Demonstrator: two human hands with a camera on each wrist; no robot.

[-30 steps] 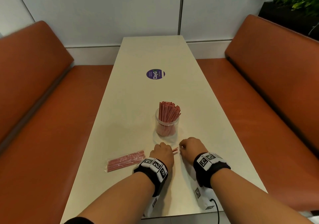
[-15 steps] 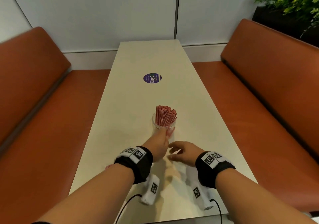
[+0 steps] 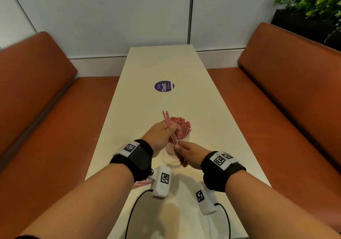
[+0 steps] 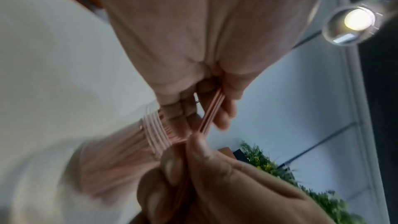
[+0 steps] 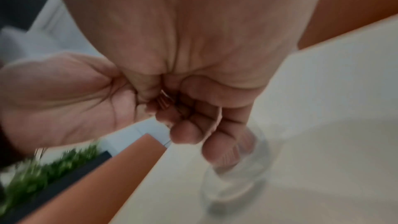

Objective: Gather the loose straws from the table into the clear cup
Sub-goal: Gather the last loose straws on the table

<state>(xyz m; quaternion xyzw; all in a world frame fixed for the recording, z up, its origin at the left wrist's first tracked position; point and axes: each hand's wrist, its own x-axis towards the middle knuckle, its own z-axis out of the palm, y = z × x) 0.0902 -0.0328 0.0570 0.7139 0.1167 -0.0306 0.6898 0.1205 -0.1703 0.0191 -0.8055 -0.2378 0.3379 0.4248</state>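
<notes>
My left hand (image 3: 170, 131) grips a small bundle of red-and-white straws (image 3: 167, 121) and holds it tilted just above the clear cup (image 3: 186, 141). My right hand (image 3: 180, 146) pinches the bundle's lower end. The cup stands on the white table (image 3: 140, 98), packed with several straws (image 3: 181, 125), right behind both hands. In the left wrist view my fingers (image 4: 224, 108) curl round the held straws (image 4: 212, 108), beside the blurred cup (image 4: 116, 159). In the right wrist view the cup (image 5: 237, 176) sits below my curled fingers (image 5: 187, 134). More loose straws (image 3: 141, 183) lie partly hidden under my left forearm.
Orange benches run along the left (image 3: 46, 128) and right (image 3: 286, 119) of the narrow table. A round purple sticker (image 3: 164, 86) marks its middle. A green plant (image 3: 317, 1) stands at the far right. Black cables (image 3: 132, 213) trail at the near edge.
Both hands have risen from the table. The left hand brought a few straws up over the cup, and the right hand has closed on their lower end.
</notes>
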